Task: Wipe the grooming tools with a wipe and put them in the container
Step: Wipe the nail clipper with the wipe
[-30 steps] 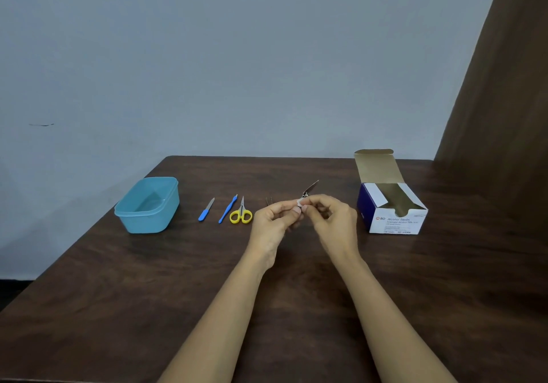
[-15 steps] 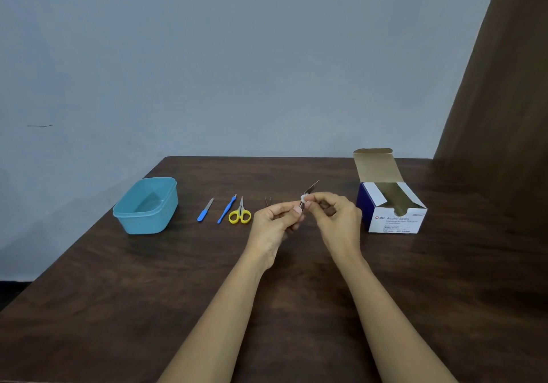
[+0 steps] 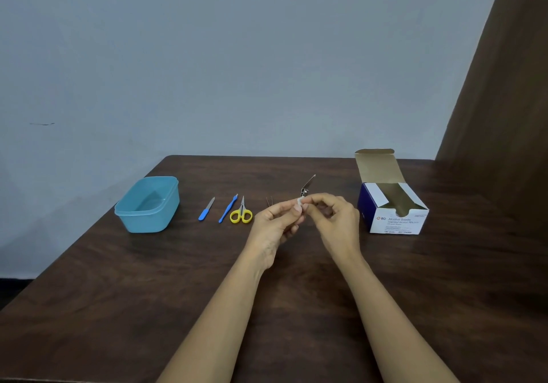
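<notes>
Both hands meet above the table (image 3: 148, 308): left hand (image 3: 274, 225) pinching wipe (image 3: 299, 201), right hand (image 3: 338, 222) gripping nail clipper (image 3: 307, 185).

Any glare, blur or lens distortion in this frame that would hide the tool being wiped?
Head view: lighting soft and even, no glare on the table; wide-angle stretch at the edges; the clipper and wipe are small and soft between the left hand and right hand.
</notes>
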